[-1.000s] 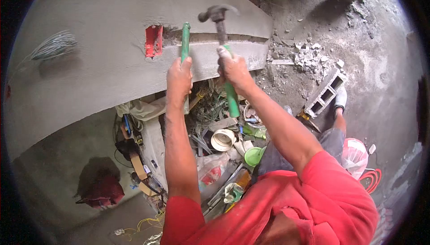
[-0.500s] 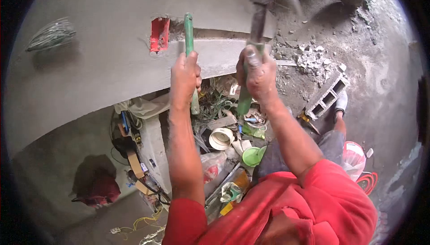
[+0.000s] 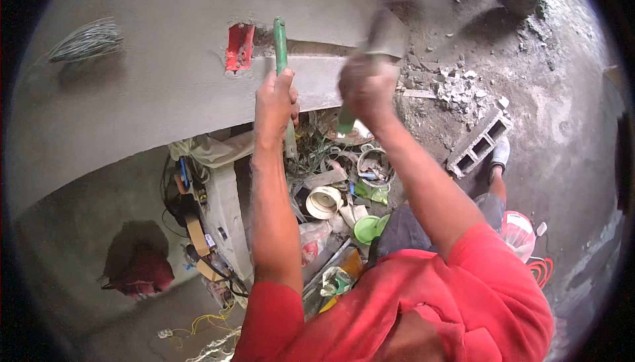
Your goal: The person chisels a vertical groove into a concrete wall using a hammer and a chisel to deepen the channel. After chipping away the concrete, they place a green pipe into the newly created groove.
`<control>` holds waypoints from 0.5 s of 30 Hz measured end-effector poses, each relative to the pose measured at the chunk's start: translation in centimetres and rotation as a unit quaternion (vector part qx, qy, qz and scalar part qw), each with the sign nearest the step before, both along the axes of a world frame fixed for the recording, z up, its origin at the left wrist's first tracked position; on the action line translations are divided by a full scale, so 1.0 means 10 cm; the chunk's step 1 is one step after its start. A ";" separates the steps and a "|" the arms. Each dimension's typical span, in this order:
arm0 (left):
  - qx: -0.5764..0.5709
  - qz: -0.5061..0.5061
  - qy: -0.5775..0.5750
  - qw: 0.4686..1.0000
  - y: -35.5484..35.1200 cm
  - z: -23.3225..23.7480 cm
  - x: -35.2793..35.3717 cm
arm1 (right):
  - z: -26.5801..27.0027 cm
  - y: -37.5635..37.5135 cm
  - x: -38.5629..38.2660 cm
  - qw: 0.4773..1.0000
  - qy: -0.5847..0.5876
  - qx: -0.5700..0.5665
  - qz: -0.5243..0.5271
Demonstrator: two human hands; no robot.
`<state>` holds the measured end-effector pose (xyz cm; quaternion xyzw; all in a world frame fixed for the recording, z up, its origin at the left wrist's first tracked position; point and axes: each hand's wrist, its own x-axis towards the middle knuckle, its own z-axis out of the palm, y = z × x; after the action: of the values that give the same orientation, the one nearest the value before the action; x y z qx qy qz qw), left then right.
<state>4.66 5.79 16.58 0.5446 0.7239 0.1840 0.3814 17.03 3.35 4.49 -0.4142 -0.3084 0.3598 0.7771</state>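
Note:
My left hand (image 3: 274,107) is wrapped round a green chisel-like rod (image 3: 280,43), whose upper end reaches to the wall groove (image 3: 317,48). Close beside that end, a red electrical box (image 3: 239,47) is set into the grey plastered wall (image 3: 165,91). My right hand (image 3: 369,91), smeared by motion, grips a claw hammer (image 3: 385,30) by its handle. The hammer's head is heavily blurred and stands apart from the rod; the green butt of its handle sticks out below my fist.
A bundle of wire (image 3: 89,41) hangs on the wall at left. Below my hands lie a white pipe fitting (image 3: 324,202), a bucket (image 3: 376,166) with scraps and a green bowl (image 3: 367,229). Rubble (image 3: 460,91) and a hollow block (image 3: 479,142) lie at right.
My right hand has shifted slightly up and left with the hammer, whose head is now more blurred. My left hand still holds the rod beside the red box.

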 end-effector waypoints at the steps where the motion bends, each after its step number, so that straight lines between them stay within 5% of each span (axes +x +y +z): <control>1: 0.002 -0.002 0.000 1.000 0.00 0.01 0.01 | 0.04 0.12 -0.06 0.981 -0.180 0.014 -0.063; 2: 0.000 0.005 -0.015 1.000 0.00 0.03 0.03 | -0.01 0.10 0.03 0.981 -0.180 0.015 -0.067; 3: -0.006 0.006 -0.029 1.000 0.01 0.05 0.05 | -0.07 0.07 0.17 0.974 -0.092 -0.144 0.146; 4: 0.003 -0.002 -0.034 0.999 0.08 0.06 0.14 | -0.02 0.10 0.36 0.895 -0.004 -0.281 0.347; 7: -0.022 0.073 -0.130 0.989 0.22 0.02 0.29 | -0.11 -0.16 0.45 0.937 -0.070 -0.249 0.236; 9: -0.066 0.219 -0.384 0.894 0.48 -0.03 0.39 | 0.01 -0.30 0.57 0.941 0.035 -0.252 0.222; 13: 0.024 0.165 -0.290 0.942 0.22 -0.11 0.68 | -0.23 -0.39 0.88 0.927 0.088 -0.281 0.231; 15: 0.018 0.065 -0.143 0.987 -0.10 -0.05 0.64 | -0.20 -0.51 1.00 0.924 0.097 -0.289 0.231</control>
<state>11.05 4.80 16.06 0.4708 0.6927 0.2974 0.4583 27.07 -1.71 2.48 -0.5012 -0.2016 0.6412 0.5449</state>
